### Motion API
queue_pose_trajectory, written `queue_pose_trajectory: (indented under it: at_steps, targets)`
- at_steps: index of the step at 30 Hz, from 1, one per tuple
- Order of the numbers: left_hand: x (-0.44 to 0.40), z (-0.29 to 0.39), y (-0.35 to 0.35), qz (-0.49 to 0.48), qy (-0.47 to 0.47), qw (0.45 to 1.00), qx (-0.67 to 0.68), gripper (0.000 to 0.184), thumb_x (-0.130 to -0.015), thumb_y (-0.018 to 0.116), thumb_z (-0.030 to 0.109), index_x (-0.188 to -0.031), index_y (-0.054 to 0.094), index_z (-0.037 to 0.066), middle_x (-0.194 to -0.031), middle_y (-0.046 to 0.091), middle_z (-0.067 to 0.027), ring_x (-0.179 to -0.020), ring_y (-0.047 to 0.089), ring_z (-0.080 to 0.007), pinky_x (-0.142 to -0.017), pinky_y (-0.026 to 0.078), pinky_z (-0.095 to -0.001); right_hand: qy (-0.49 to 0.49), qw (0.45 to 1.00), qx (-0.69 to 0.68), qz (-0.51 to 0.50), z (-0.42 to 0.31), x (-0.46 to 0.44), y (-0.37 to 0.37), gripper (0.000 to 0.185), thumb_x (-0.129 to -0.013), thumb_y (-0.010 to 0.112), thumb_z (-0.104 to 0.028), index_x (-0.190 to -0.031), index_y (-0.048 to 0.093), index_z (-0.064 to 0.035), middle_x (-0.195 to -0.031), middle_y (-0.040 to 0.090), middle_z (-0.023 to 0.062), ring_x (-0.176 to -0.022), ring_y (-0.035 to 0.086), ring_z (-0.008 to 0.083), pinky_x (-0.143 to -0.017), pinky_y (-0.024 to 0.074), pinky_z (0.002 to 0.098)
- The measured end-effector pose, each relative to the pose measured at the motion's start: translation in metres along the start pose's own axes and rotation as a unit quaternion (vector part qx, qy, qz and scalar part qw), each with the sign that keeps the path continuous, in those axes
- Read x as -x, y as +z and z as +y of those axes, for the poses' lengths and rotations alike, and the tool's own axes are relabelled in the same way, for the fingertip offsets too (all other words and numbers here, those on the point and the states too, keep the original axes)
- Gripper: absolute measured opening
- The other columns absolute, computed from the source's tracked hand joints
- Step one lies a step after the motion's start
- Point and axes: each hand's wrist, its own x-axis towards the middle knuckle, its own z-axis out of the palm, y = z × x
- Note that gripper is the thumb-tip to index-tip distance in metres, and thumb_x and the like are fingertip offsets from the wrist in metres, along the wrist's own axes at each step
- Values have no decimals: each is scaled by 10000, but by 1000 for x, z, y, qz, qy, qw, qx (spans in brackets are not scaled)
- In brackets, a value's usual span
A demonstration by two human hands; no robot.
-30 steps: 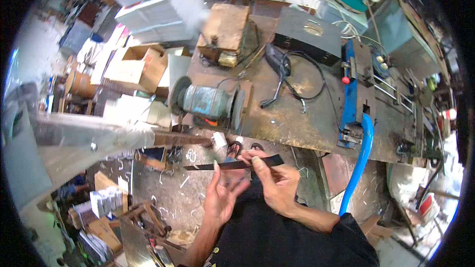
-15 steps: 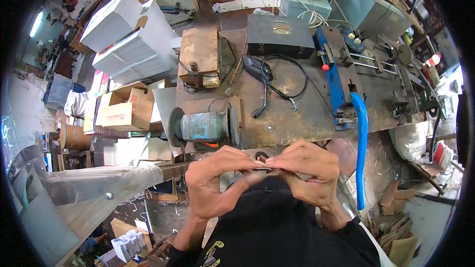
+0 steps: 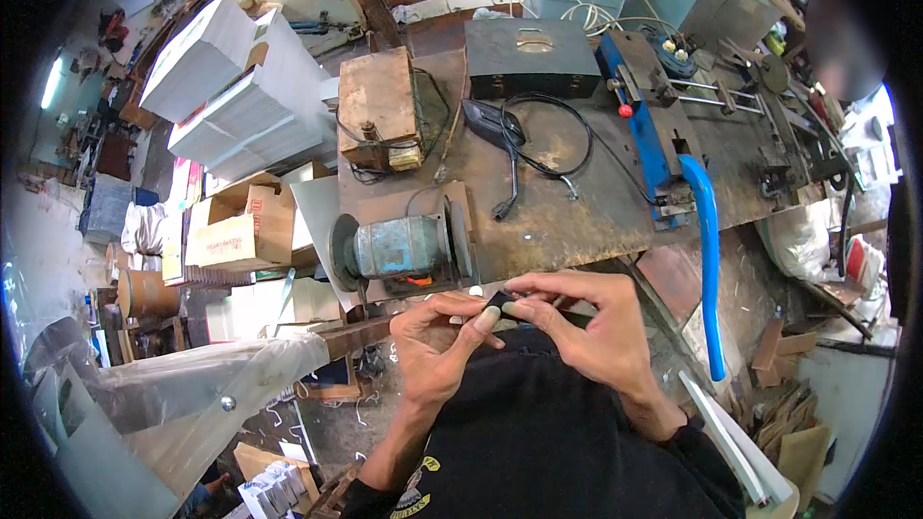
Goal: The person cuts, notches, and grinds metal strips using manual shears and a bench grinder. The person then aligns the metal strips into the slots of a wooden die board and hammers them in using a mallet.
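A small black flat piece (image 3: 499, 301) is pinched between the fingertips of both hands, just in front of the dark shirt. My left hand (image 3: 435, 338) grips its left side, with the thumb on the face turned toward me. From the right, my right hand (image 3: 594, 332) holds it with thumb and forefinger. Fingers cover part of the piece, so its exact kind cannot be made out. Beyond the hands, the bench grinder (image 3: 396, 245) stands at the table's near edge, close to my left hand but apart from it.
On the worn workbench (image 3: 567, 235) lie a mirror with a black cable (image 3: 497, 130), a wooden box (image 3: 377, 108) and a black metal case (image 3: 532, 58). A blue-handled press (image 3: 707, 269) overhangs the right side. Stacked white paper (image 3: 252, 120) and a cardboard carton (image 3: 231, 231) stand left.
Both hands have turned the piece so that its dark face shows, where only a thin edge showed before. The thumbs have come up onto it. The view has shifted slightly.
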Motion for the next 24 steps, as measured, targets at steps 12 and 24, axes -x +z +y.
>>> queue_pose_trajectory:
  at_steps: [12, 24]
  targets:
    - [7, -11, -9, 54, -149, 978, -132, 181, -942, 697, 70, -1051, 706, -75, -1026, 688, -137, -834, 668, -138, -631, 628, -283, -35, 995, 78, -53, 47, 5, 3, 127, -845, 759, -85, -962, 738, -39, -860, 691, 74, -805, 635, 217, -771, 415, 346]
    - [-5, -90, -117, 224, -332, 914, -68, 987, -897, 547, 726, -1447, 358, -72, -1343, 501, -237, -1202, 522, -299, -990, 465, -452, -202, 939, 267, 76, 147, -17, 31, 240, -787, 727, -11, -991, 689, -133, -812, 498, 11, -857, 533, 191, -874, 267, 384]
